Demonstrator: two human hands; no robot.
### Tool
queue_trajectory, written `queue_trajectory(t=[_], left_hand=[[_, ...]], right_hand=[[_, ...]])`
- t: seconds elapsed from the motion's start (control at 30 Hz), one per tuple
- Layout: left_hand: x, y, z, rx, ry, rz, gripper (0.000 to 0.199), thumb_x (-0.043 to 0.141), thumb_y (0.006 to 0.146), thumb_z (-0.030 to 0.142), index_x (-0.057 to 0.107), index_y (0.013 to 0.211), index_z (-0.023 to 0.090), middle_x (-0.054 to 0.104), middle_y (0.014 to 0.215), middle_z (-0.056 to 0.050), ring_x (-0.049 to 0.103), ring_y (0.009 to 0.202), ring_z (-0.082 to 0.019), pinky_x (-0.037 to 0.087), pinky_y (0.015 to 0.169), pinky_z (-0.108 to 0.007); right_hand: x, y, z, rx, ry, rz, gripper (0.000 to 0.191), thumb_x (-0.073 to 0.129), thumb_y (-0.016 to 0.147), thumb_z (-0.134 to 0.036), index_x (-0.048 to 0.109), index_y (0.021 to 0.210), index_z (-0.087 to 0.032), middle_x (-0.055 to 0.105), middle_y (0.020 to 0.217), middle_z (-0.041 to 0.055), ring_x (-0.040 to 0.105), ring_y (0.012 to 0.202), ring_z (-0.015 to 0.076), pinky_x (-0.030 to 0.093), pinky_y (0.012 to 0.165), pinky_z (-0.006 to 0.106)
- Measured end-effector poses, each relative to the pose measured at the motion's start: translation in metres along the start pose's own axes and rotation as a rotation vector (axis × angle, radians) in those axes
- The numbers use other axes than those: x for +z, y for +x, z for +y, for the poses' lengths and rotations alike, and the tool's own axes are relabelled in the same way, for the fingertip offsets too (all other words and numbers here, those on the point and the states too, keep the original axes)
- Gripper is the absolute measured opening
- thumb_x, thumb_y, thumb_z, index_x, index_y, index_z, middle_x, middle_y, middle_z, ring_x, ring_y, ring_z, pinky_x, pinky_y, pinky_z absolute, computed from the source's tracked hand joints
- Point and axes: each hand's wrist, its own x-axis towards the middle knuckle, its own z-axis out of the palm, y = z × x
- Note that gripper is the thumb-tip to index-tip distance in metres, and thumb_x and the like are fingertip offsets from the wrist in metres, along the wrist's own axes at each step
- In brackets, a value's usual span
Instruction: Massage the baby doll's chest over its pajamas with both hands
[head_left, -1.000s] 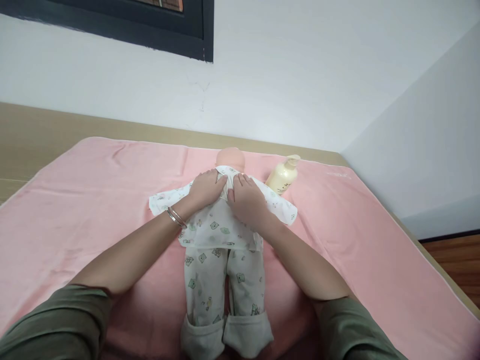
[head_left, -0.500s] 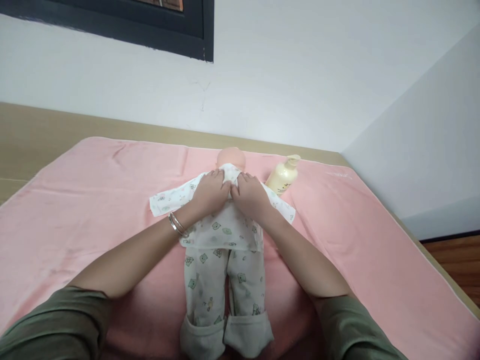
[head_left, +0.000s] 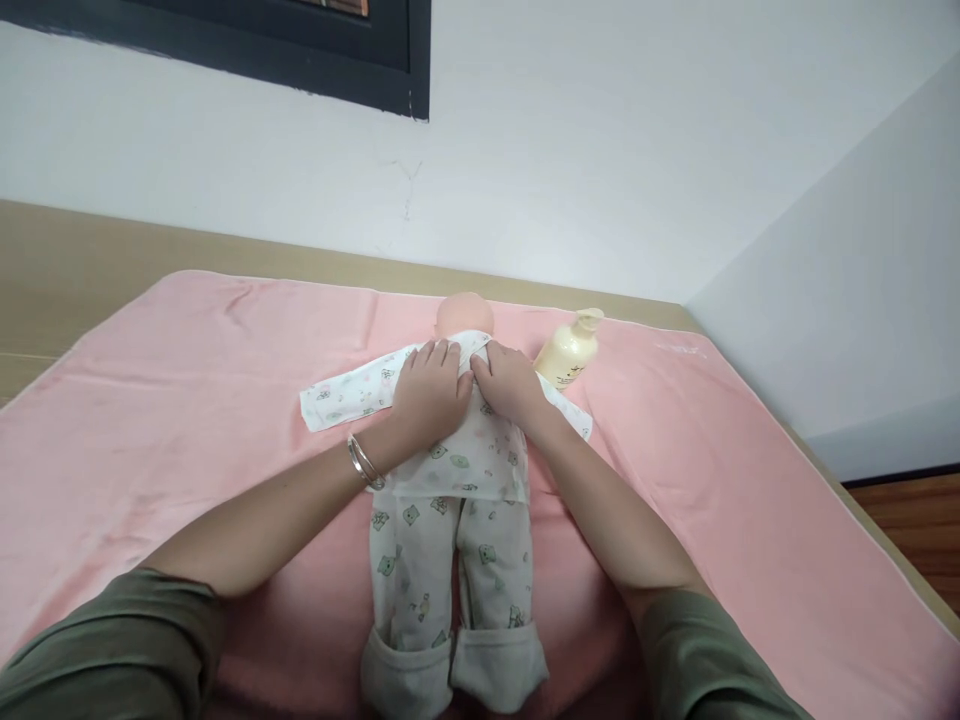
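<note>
A baby doll with a bald head lies stretched out, its feet end nearest me. It wears a white, animal-print shirt and matching trousers with rolled cuffs. My left hand rests flat on the left of the upper shirt, fingers extended towards the collar. On the other side, my right hand has its fingers curled at the shirt's overlapping neckline, thumb pointing at the left hand. Its fingertips are partly hidden. Both shirt sleeves spread outwards, the left one more fully visible.
A cream pump bottle leans by the doll's right-hand sleeve. Under everything lies a pink mat on a wooden surface. A white wall with a dark window frame rises behind.
My left hand has slid slightly down and right across the shirt, its fingers now flatter. My right hand stays by the neckline, where the shirt edges now overlap more visibly.
</note>
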Motion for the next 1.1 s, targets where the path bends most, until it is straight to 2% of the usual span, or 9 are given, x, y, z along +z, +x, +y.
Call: queue_trajectory(t=[0.23,0.33,0.53,0.73,1.1], left_hand=[[0.005,0.017,-0.013,-0.128,-0.07,-0.054,0.034,0.034,0.098,0.034,0.059,0.109,0.014,0.068,0.11,-0.018,0.061,0.111,-0.033,0.045,0.094,-0.045],[0.009,0.014,-0.013,-0.123,-0.072,-0.02,0.033,0.036,0.097,0.034,0.058,0.111,0.015,0.067,0.111,-0.017,0.06,0.113,-0.033,0.043,0.096,-0.045],[0.012,0.011,-0.011,-0.121,-0.097,0.022,0.035,0.037,0.098,0.035,0.056,0.118,0.015,0.065,0.12,-0.017,0.057,0.117,-0.033,0.041,0.1,-0.047],[0.013,0.012,-0.011,-0.123,-0.101,0.019,0.037,0.037,0.098,0.036,0.057,0.12,0.014,0.065,0.121,-0.018,0.057,0.114,-0.034,0.041,0.101,-0.048],[0.015,0.011,-0.011,-0.126,-0.102,0.03,0.038,0.037,0.097,0.037,0.057,0.121,0.015,0.064,0.123,-0.017,0.057,0.115,-0.034,0.041,0.103,-0.048]], right_hand=[[0.008,-0.024,-0.017,-0.212,-0.158,0.15,0.04,0.031,0.101,-0.024,0.057,0.122,-0.002,0.065,0.124,0.024,0.056,0.118,0.0342,0.039,0.102,0.044],[0.007,-0.017,-0.013,-0.15,-0.08,0.107,0.037,0.034,0.1,-0.025,0.058,0.12,-0.005,0.066,0.123,0.0213,0.057,0.117,0.0321,0.041,0.101,0.041],[0.002,0.002,0.004,0.002,0.062,-0.007,0.041,0.034,0.102,-0.043,0.058,0.117,-0.013,0.069,0.118,0.0163,0.063,0.106,0.0311,0.046,0.088,0.039],[0.002,0.0,0.003,0.032,0.073,-0.002,0.04,0.038,0.101,-0.045,0.059,0.114,-0.014,0.071,0.114,0.0159,0.065,0.1,0.0306,0.046,0.085,0.038],[0.003,0.002,0.005,0.029,0.057,-0.037,0.044,0.036,0.102,-0.047,0.063,0.109,-0.014,0.071,0.111,0.0157,0.064,0.103,0.0295,0.046,0.086,0.037]])
